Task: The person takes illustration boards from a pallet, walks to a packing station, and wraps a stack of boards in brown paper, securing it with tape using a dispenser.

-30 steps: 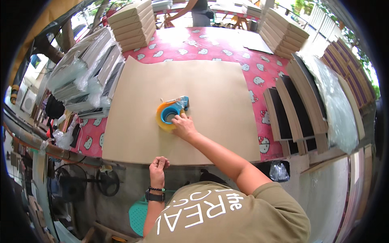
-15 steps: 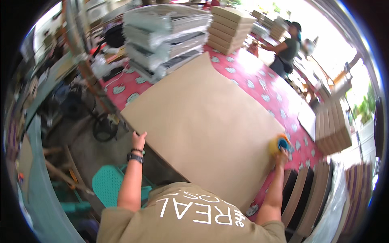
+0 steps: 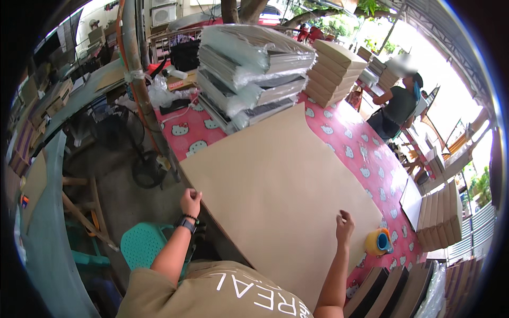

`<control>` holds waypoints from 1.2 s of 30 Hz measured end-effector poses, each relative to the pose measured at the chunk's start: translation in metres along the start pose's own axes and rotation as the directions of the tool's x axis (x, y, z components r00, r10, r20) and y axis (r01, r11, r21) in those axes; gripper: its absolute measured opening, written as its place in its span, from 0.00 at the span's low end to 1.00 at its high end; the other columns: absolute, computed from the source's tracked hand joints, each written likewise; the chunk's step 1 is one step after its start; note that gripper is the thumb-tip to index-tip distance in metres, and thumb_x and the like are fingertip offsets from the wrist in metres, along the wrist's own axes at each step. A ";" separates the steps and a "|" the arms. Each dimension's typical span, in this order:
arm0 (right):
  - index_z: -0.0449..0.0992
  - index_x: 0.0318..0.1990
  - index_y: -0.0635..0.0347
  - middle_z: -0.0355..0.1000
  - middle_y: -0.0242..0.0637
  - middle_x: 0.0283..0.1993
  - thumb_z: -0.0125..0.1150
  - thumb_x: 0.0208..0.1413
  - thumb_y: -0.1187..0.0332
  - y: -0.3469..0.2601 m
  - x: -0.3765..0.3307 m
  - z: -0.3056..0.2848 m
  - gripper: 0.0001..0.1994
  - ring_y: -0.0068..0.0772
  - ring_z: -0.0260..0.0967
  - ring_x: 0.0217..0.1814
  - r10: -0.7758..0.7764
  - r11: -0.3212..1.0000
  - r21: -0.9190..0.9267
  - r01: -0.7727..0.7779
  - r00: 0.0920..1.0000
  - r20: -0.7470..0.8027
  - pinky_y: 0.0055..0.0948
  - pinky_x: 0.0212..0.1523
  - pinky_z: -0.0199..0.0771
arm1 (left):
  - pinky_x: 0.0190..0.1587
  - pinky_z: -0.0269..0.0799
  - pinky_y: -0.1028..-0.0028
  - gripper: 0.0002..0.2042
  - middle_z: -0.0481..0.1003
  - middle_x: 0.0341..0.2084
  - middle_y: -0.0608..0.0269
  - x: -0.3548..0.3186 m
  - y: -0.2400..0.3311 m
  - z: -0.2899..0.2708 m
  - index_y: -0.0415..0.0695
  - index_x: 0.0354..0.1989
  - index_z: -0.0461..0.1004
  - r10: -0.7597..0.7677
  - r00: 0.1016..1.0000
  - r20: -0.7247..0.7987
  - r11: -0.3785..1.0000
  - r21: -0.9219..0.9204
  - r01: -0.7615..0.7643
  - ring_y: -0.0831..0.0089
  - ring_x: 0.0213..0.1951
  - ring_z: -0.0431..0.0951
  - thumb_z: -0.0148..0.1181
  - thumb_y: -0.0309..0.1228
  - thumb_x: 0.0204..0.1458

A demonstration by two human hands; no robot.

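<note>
A large sheet of brown paper [image 3: 275, 175] lies across the table. At its left edge my left hand [image 3: 191, 202] is closed, thumb and fingers together on the border of the sheet. My right hand [image 3: 345, 225] is over the right part of the sheet, fingers bent and a little apart, with nothing visible in them. Just right of it, by the sheet's right edge, sits a yellow tape roll [image 3: 373, 242] with a blue core and an orange part. My right hand is apart from it.
The table wears a pink patterned cover [image 3: 366, 159]. Plastic-wrapped stacks [image 3: 254, 69] and brown boxes [image 3: 334, 71] stand at the back. More boxes [image 3: 441, 214] are at the right. A green stool [image 3: 143, 246] and fan [image 3: 148, 169] stand left; a co-worker [image 3: 397, 108] is far right.
My right hand has let go of the tape roll and moved left over the sheet. My left hand stays at the left edge, its fingers more curled. The view has tilted up.
</note>
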State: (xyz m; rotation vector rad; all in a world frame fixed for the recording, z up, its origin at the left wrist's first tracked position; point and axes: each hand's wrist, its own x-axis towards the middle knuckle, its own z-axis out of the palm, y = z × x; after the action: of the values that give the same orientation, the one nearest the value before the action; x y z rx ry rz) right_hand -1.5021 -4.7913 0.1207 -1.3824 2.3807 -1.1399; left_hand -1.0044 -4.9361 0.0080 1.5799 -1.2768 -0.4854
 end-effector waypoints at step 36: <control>0.54 0.58 0.56 0.57 0.44 0.56 0.51 0.48 0.45 -0.423 0.187 0.133 0.34 0.35 0.57 0.54 0.043 0.574 0.797 -0.189 0.979 0.201 0.38 0.48 0.61 | 0.39 0.73 0.69 0.18 0.74 0.36 0.53 0.490 0.172 -0.010 0.44 0.48 0.67 0.631 0.457 0.627 0.436 -0.774 0.459 0.65 0.36 0.76 0.46 0.40 0.54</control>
State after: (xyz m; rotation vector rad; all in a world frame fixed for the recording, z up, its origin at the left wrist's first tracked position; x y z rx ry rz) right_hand -1.2575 -5.1302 0.3588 -0.8970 1.4189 -1.6879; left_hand -0.9038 -5.3582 0.2936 0.0914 -1.3796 -1.8020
